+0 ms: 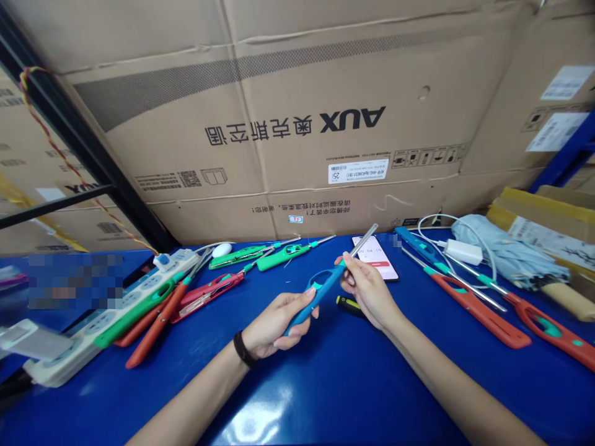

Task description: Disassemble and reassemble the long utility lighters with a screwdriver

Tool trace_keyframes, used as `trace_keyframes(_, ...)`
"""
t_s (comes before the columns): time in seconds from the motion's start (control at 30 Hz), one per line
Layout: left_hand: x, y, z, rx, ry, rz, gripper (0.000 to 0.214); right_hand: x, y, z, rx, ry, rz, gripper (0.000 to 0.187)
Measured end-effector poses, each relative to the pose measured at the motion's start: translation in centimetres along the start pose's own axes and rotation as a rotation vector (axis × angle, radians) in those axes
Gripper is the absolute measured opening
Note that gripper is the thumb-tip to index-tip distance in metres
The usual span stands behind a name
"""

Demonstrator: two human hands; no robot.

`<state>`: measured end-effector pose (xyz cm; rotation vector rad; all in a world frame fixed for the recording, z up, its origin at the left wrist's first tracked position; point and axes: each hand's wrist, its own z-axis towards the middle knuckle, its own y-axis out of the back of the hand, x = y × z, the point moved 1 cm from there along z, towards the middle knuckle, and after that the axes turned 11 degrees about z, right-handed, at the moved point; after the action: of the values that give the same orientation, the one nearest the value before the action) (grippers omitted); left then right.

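A blue long-necked lighter (pixel 320 280) is held up over the blue table, its metal tube slanting to the upper right. My left hand (pixel 282 321), with a dark band at the wrist, wraps round the handle, thumb by the teal trigger. Fingers of my right hand (pixel 367 286) pinch the base of the metal tube near the teal collar. Beneath my right hand lies a black and yellow tool (pixel 349 305), partly hidden. A phone (pixel 382 267) with a running timer on its screen lies just behind that hand.
Left are green lighters (pixel 283 255), an opened red lighter (pixel 209 296), orange lighters (pixel 155 334) and a white power strip (pixel 90 337). Right are several orange and blue lighters (pixel 478 310), a white adapter (pixel 463 252) and a folded umbrella (pixel 506 248). A large cardboard box (pixel 279 74) stands behind.
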<state>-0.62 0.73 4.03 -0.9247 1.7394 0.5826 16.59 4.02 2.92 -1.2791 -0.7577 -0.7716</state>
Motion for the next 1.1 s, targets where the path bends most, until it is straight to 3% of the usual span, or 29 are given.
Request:
trace_keyframes(0.17,0.0,0.5,0.2,0.081,0.044,-0.054,0.046,-0.1,-0.2,0.2,-0.015,0.003,-0.002,0.04)
trace_keyframes(0.37,0.2,1.0,1.0,-0.148,-0.106,0.293,0.052,-1.0,0.7,1.1,-0.037,0.0,-0.065,0.041)
trace_keyframes(0.57,0.5,2.2,1.4,-0.369,-0.244,0.579,0.043,-1.8,1.5,1.4,-0.04,-0.056,-0.093,0.045)
trace_keyframes(0.77,-0.4,2.7,0.2,-0.299,-0.255,0.584,0.041,-1.1,0.4,0.3,0.129,-0.116,-0.156,0.043)
trace_keyframes(0.87,-0.6,3.9,-1.5,-0.33,-0.193,0.661,0.041,-1.1,0.7,0.2,0.135,-0.075,-0.279,0.043)
trace_keyframes(1.0,-0.3,6.1,-4.3,-0.368,-0.093,0.809,0.041,-1.2,1.0,0.0,0.156,0.02,-0.62,0.035)
trace_keyframes(1.1,0.0,6.5,-5.9,-0.437,-0.085,0.798,0.042,-1.1,0.6,-0.5,0.228,0.131,-0.818,0.028)
